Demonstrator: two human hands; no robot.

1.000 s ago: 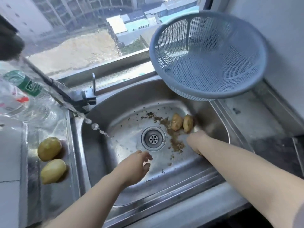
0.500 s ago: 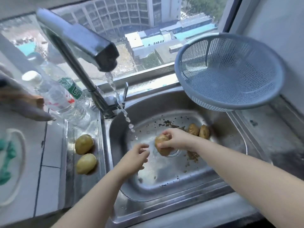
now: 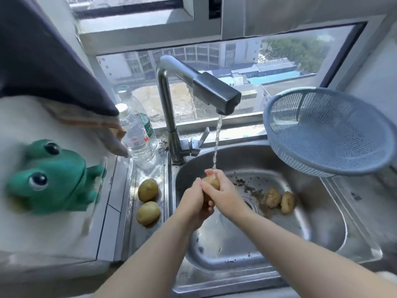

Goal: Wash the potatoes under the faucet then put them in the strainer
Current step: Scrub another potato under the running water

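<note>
I am watching through one wide-angle camera worn on the person's head. It is hovering above the near edge of the sink [image 3: 322,222], facing forward and down toward the window [image 3: 236,61]. It is sitting close: the left hand [image 3: 193,203] and right hand [image 3: 223,190] are reaching in from the bottom edge and meeting mid-frame under the faucet [image 3: 206,82]. The lens is bending the counter [image 3: 43,233] at the sink's left edge and the strainer [image 3: 328,134] at its far right corner.
</note>
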